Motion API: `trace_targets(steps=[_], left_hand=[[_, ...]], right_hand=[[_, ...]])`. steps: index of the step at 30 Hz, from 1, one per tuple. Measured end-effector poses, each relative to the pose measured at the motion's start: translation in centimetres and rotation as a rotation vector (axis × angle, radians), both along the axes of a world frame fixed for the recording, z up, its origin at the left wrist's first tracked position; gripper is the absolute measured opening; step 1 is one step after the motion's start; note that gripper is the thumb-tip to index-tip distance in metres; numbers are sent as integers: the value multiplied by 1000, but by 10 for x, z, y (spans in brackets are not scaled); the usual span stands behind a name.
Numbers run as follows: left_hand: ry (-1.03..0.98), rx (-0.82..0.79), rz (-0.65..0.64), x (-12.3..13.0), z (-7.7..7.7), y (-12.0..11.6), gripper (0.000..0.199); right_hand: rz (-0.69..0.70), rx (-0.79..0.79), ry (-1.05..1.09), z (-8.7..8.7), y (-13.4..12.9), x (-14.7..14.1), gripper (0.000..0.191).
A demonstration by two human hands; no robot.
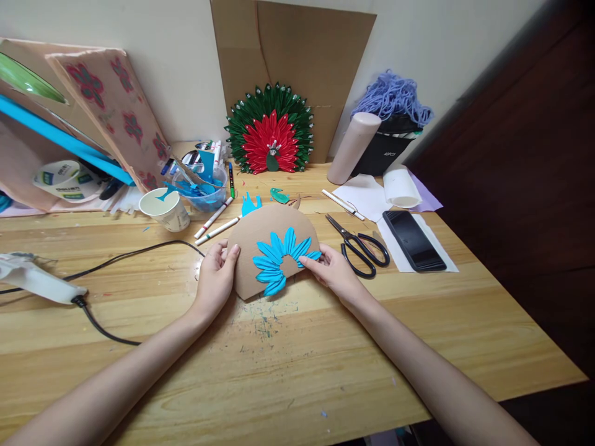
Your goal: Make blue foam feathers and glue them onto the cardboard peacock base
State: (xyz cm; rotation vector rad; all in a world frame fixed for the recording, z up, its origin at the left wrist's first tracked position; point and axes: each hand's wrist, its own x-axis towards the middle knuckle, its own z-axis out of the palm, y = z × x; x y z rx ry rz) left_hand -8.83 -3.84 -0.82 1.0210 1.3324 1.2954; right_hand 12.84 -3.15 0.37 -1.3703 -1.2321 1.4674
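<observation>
A rounded piece of cardboard (244,248) with a flat lower edge is held up between my two hands, tilted above the table. Blue petals (270,263) form a partial ring around a bare spot near its lower edge. My left hand (217,272) grips the left side, thumb on the front face. At the right edge, my right hand (328,269) pinches the cardboard, its thumb by the rightmost blue petal. Black-handled scissors (357,244) lie partly spread just right of my right hand. Behind the cardboard are a green paper cutout (279,196) and a blue scrap (251,204).
A red and green peacock craft (269,133) leans on a cardboard sheet (297,49) at the back. Left are a glue gun (39,279) with its cable, a paper cup (167,210) and a plastic tub (204,195). A phone (413,240) and a pale bottle (354,147) stand right.
</observation>
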Motion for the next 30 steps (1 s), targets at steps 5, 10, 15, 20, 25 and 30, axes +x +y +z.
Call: trace_targets(steps=[5,10,15,20,25,30], left_hand=[[19,-2,0,-1,0,-1,34],[36,0,3,-1,0,-1,37],[40,1,1,-1,-1,0,38],[27,14,-4,-1,0,0,36],[2,1,-8,0,2,0,37],[15,19,6,-1,2,0,38]], right_hand=[[11,8,15,0,0,0,32],[35,19,2,-1,0,0,34],[46,26,-9,-3,0,3,35],[59,12,21,-3,0,3,34],[-3,4,51,2,4,10,32],[-176,75,81,6,18,43,32]])
